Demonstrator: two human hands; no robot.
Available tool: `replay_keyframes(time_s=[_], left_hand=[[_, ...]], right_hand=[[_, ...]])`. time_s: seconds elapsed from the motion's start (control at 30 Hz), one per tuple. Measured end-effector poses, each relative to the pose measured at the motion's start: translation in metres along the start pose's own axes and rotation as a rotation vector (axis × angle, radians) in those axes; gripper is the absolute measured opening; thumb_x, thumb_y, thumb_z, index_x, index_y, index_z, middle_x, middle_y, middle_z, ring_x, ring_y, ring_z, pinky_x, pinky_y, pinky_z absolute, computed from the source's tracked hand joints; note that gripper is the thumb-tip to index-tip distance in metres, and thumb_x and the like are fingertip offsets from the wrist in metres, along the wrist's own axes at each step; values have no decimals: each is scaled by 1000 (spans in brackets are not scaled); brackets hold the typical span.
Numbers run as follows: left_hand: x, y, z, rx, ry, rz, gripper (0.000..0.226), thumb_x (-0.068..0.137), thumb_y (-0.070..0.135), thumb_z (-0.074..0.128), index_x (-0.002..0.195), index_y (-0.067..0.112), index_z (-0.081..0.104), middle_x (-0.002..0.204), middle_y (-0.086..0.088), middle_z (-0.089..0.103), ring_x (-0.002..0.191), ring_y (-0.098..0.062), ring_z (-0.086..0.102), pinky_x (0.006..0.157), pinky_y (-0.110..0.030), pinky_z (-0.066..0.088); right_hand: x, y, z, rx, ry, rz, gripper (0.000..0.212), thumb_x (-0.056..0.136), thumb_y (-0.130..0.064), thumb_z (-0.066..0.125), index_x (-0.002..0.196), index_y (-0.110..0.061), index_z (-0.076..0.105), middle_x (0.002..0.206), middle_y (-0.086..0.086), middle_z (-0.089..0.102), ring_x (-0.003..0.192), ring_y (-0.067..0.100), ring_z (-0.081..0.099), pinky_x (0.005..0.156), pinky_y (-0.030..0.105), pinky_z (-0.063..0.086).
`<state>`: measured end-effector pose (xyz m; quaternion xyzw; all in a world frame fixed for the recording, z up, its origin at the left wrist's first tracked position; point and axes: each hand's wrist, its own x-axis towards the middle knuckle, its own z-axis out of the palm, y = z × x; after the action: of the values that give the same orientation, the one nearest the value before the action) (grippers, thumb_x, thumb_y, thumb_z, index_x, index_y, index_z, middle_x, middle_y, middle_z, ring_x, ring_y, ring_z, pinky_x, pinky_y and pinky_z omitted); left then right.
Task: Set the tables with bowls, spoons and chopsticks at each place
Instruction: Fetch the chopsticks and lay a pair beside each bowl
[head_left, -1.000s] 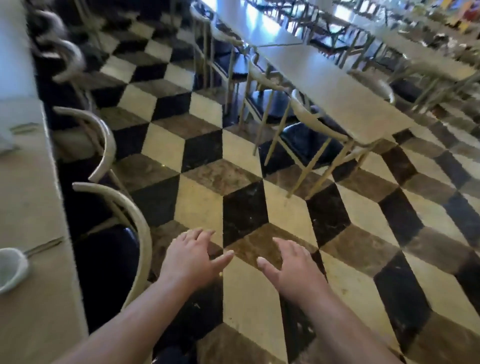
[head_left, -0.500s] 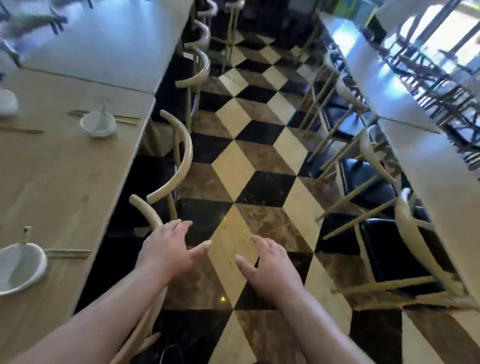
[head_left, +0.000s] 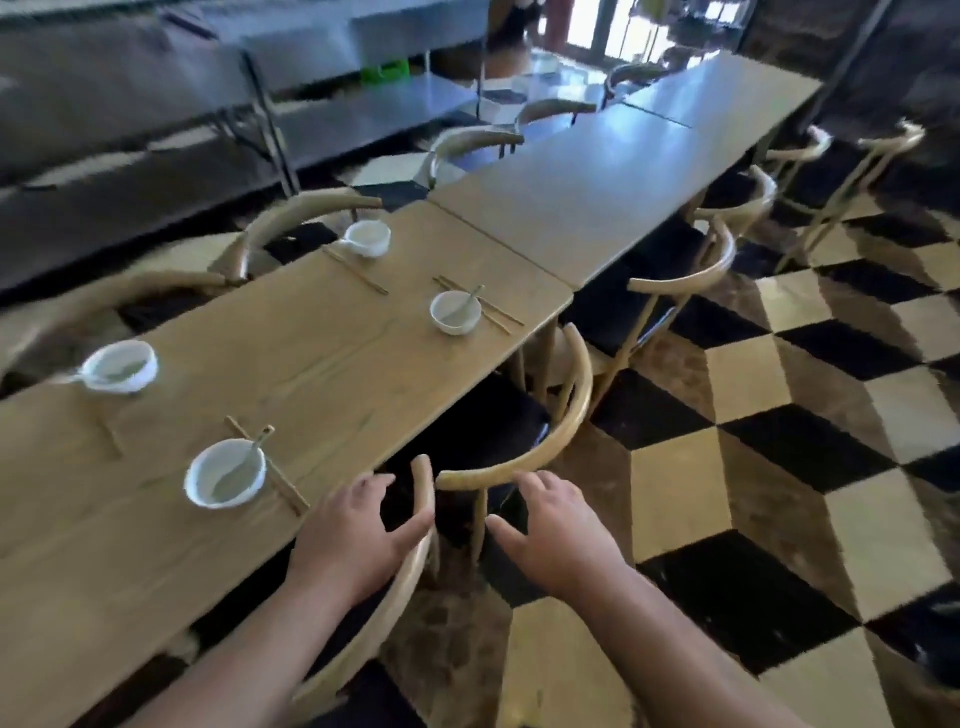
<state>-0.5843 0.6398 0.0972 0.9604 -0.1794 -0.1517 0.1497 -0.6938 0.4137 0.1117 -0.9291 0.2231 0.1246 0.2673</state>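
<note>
Several white bowls stand on the near wooden table (head_left: 332, 353). The nearest bowl (head_left: 224, 472) holds a spoon, with chopsticks (head_left: 275, 474) beside it. A second bowl with a spoon (head_left: 455, 310) has chopsticks (head_left: 480, 304) to its right. Two more bowls sit along the far edge, one at left (head_left: 120, 366) and one further back (head_left: 368, 237), each near chopsticks. My left hand (head_left: 358, 540) and my right hand (head_left: 558, 532) hover empty, fingers spread, over the chair backs at the table's near edge. The farther tables (head_left: 597, 192) show nothing on them.
Curved wooden chairs (head_left: 524, 452) with black seats line both sides of the table row. A chequered floor (head_left: 753, 415) spreads to the right. Metal shelving (head_left: 260, 104) runs along the back left.
The view has swung left from the aisle onto the set table. Both hands stay empty and spread, now above the chair backs instead of the floor.
</note>
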Motion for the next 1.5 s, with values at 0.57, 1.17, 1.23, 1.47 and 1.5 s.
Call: replay_keyframes(time_s=[0.57,1.17,1.23,1.47,1.5], left_hand=[[39,-151,24,-203,42,-605,86,87,86,50,148,26,58,152,5,57,140,-25,51,113,-42,46],[130,-161,85,-499,171,-833,12,96,41,75,102,32,74,86,19,71,81,-5,68,67,-30,55],[137,-157,88,-466,166,-784,12,97,38,74,106,31,76,92,18,71,86,-7,69,72,-33,58],[163,-149,98,-335,244,-615,13,94,20,80,106,21,81,102,8,69,85,-15,69,73,-27,52],[166,-149,98,-327,256,-614,13,93,19,80,106,20,81,102,7,70,86,-17,69,74,-30,54]], right_hand=[[161,-160,99,-341,-434,-418,72,99,-63,48,162,-30,35,162,-1,45,152,28,38,120,53,40],[290,-179,139,-438,-580,-528,55,102,-37,52,156,-30,44,151,-3,52,140,24,49,104,44,55],[313,-182,139,-479,-529,-630,54,102,-26,52,156,-32,42,148,-2,52,138,25,49,101,44,56],[386,-170,130,-710,-422,-802,47,99,-11,53,142,-29,53,128,0,54,119,26,57,85,40,56],[394,-167,127,-734,-406,-810,37,100,-14,53,134,-28,58,123,-1,55,115,25,58,80,37,52]])
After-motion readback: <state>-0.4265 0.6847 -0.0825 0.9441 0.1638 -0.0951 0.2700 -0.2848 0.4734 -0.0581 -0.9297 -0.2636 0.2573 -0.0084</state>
